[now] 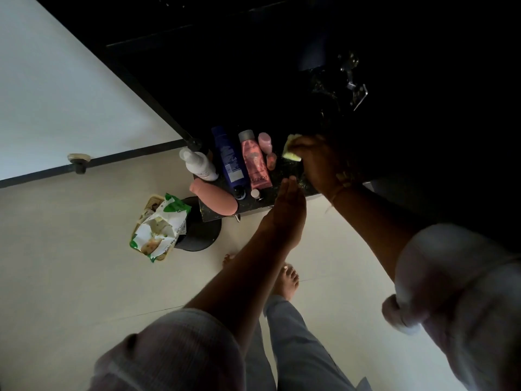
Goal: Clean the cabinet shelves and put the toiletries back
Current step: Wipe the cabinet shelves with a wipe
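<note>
My right grip (318, 162) pinches the yellow cloth (291, 150) against the dark shelf (282, 172) to wipe it; left grip (287, 204), fingers straight, sits at the edge, probably catching dirt. Toiletries (231, 165) sit bunched left.

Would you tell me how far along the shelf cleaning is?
Done: the white bottle, blue bottle, pink tube and peach bottle sit bunched at one end of the dark shelf. In hand: the right hand holds a yellow cloth against the shelf beside them, while the left hand is open at the front edge. Left: wiping under the bottles and setting them back; the cabinet beyond is too dark to judge.
</note>
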The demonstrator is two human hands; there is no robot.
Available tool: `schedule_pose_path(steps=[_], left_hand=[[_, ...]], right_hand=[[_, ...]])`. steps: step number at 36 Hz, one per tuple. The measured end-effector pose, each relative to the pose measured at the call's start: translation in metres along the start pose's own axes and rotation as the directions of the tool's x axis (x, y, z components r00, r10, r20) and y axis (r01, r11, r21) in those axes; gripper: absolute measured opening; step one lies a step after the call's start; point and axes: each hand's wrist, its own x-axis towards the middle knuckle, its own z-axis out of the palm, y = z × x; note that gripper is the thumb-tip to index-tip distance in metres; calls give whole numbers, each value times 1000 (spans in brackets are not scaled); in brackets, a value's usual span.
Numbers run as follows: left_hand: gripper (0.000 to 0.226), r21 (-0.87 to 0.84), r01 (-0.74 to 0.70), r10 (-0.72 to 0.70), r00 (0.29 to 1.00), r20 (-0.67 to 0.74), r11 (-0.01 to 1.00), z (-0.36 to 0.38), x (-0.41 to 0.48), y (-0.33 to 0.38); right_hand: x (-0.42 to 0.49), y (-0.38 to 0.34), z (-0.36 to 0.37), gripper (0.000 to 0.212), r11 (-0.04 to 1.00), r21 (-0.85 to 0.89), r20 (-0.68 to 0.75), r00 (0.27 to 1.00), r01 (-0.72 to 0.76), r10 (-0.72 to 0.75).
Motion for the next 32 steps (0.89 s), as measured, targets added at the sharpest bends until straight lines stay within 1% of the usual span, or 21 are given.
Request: schedule_pose_path(steps=[1, 2, 3, 5, 6, 8, 9, 12, 14, 16, 17, 19, 20, 22, 23, 25, 27, 28, 29, 31, 32], left_hand=[[71, -65, 0, 10, 988, 156, 998, -8, -6, 4], [74, -127, -46, 62, 990, 123, 991, -10, -9, 4], [72, -91, -70, 77, 994, 71, 993, -9, -12, 3], [69, -105, -61, 58, 998, -32, 993, 5, -20, 5], [68, -93, -48, 41, 996, -76, 995, 10, -27, 8], [68, -135, -8, -7, 994, -110, 991, 16, -39, 16], [67, -168, -18, 1, 995, -102, 986, 16, -44, 20], [72, -265, -28, -1, 994, -109, 964, 12, -57, 24], [75, -265, 1, -33, 992, -118, 964, 14, -62, 24], [72, -268, 14, -48, 992, -119, 963, 13, -64, 23], [70, -275, 8, -46, 990, -132, 961, 14, -64, 22], [69, -284, -4, -37, 990, -138, 959, 15, -63, 20], [69, -291, -4, -38, 989, -139, 957, 15, -63, 19], [69, -300, 5, -48, 990, -133, 954, 14, -61, 17], [68, -297, 4, -44, 991, -129, 955, 14, -61, 16], [67, -305, -5, -35, 991, -127, 952, 13, -61, 16], [67, -316, -1, -41, 991, -124, 949, 13, -63, 16], [67, -321, 4, -46, 991, -125, 947, 13, -64, 16], [67, -327, 10, -55, 990, -128, 945, 14, -65, 16], [66, -339, 24, -71, 989, -127, 941, 16, -67, 16], [67, -345, 29, -76, 990, -122, 938, 17, -68, 16]], right_hand=[[-11, 2, 0, 24, 1000, 4, 20, 999, 28, -28], [-20, 4, 2, 24, 998, -24, 22, 998, 55, -54], [-31, 3, 0, 24, 997, -19, 28, 997, 77, -77], [-48, -1, -4, 23, 998, 39, 56, 997, 41, -43], [-57, -2, -4, 25, 998, 37, 54, 997, 53, -55], [-74, -3, -5, 30, 994, 31, 33, 993, 109, -110], [-82, -3, -6, 33, 993, 57, 55, 993, 99, -103], [-93, 0, -7, 44, 995, 29, 103, 990, 96, -98], [-92, 0, -12, 46, 997, 8, 84, 993, 79, -80], [-84, 3, -18, 44, 1000, 0, 14, 1000, 20, -20], [-78, 3, -22, 41, 999, 17, -33, 998, -47, 47], [-66, 7, -30, 28, 990, -29, -127, 983, -136, 131], [-61, 10, -30, 23, 985, -49, -132, 979, -163, 156], [-55, 6, -29, 30, 967, -99, -62, 972, -233, 228], [-56, 1, -28, 37, 964, -142, -31, 974, -226, 224], [-65, -7, -20, 42, 975, -114, 27, 981, -189, 193], [-80, -18, -8, 37, 992, 15, 60, 990, -127, 126], [-88, -20, -1, 34, 991, 94, 51, 995, -95, 91], [-97, -21, 3, 34, 990, 127, 70, 997, -52, 43], [-110, -18, 5, 37, 997, 72, 110, 993, 34, -42], [-113, -17, 4, 37, 998, 53, 106, 993, 45, -51]])
